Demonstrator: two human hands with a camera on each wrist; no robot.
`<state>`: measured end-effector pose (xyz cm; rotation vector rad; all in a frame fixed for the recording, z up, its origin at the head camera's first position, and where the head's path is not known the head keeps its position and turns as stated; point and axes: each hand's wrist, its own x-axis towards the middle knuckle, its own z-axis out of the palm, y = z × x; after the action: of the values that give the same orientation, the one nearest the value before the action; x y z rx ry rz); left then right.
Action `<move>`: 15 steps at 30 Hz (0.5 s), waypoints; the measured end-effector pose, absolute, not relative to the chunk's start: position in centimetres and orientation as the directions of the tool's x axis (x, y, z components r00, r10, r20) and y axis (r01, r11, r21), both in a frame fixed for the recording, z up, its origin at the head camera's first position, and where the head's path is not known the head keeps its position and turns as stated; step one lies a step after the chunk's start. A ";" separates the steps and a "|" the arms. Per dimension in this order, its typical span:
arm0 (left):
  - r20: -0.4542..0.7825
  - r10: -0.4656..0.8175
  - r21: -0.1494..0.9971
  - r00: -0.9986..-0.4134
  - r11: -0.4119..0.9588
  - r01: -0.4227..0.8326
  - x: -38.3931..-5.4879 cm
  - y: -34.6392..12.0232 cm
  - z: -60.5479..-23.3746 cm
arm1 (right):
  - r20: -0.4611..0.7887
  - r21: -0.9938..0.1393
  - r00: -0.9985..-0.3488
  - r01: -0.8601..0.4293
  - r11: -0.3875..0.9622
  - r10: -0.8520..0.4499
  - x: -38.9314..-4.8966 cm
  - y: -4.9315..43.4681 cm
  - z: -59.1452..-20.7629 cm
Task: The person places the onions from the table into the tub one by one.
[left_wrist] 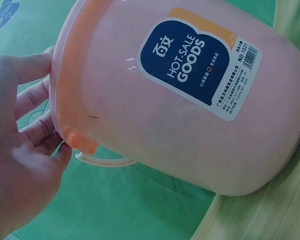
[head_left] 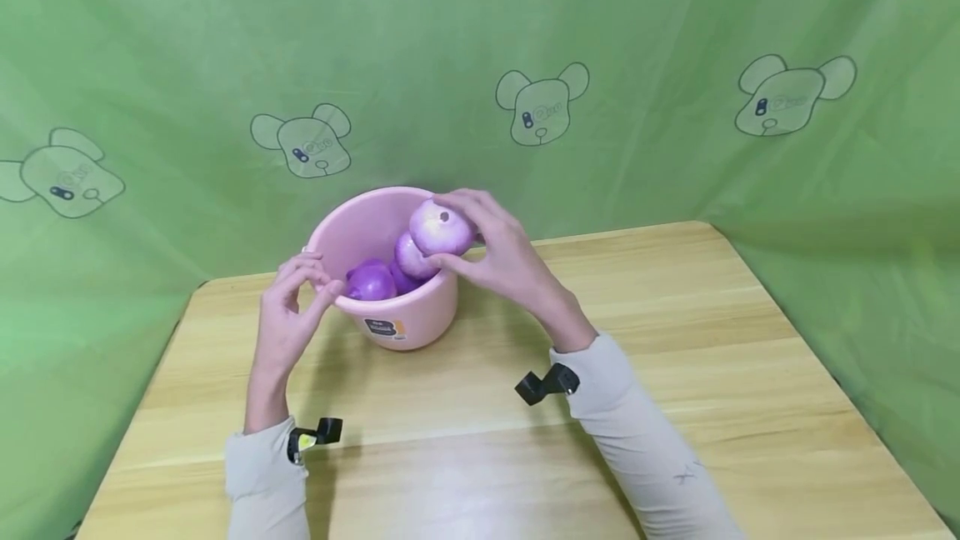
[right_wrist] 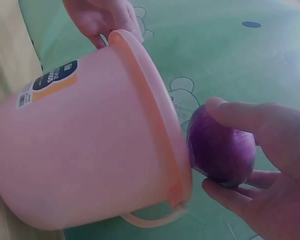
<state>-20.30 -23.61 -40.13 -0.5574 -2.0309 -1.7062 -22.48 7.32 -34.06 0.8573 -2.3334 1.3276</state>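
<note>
A pink plastic bucket with a label on its side stands on the wooden table. My left hand grips its left rim, thumb and fingers on either side of the edge. My right hand holds a purple onion between thumb and fingers at the bucket's right rim. In the right wrist view that same onion appears just past the rim. Inside lie a deep purple onion and a paler one, with another partly hidden between them.
The light wooden table extends in front of the bucket and to its right. Behind it hangs a green cloth printed with bear-like heads. A white carrying handle hangs from the bucket. Small black cameras sit on both wrists.
</note>
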 end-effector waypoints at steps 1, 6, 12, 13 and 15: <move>0.560 0.030 0.815 -0.828 0.161 0.556 -20.3 -23.6 -40.1 | 0.539 -0.663 -0.768 -0.640 0.389 -0.347 -22.5 7.2 -34.1; 0.556 0.030 0.817 -0.831 0.161 0.553 -20.1 -23.6 -40.2 | 0.518 -0.661 -0.778 -0.628 0.410 -0.357 -22.4 6.8 -34.4; 0.564 0.032 0.811 -0.825 0.166 0.561 -20.2 -23.4 -40.1 | 0.501 -0.665 -0.784 -0.620 0.417 -0.366 -22.5 6.5 -34.5; 0.564 0.033 0.811 -0.825 0.165 0.561 -20.3 -23.4 -40.1 | 0.501 -0.666 -0.784 -0.620 0.415 -0.368 -22.6 6.5 -34.5; 0.563 0.036 0.812 -0.826 0.165 0.560 -20.3 -23.3 -40.1 | 0.498 -0.666 -0.783 -0.620 0.414 -0.373 -22.7 6.4 -34.5</move>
<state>-20.28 -23.31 -40.12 -0.5645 -2.0333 -1.7014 -22.66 6.36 -34.50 0.8660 -2.4001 1.3054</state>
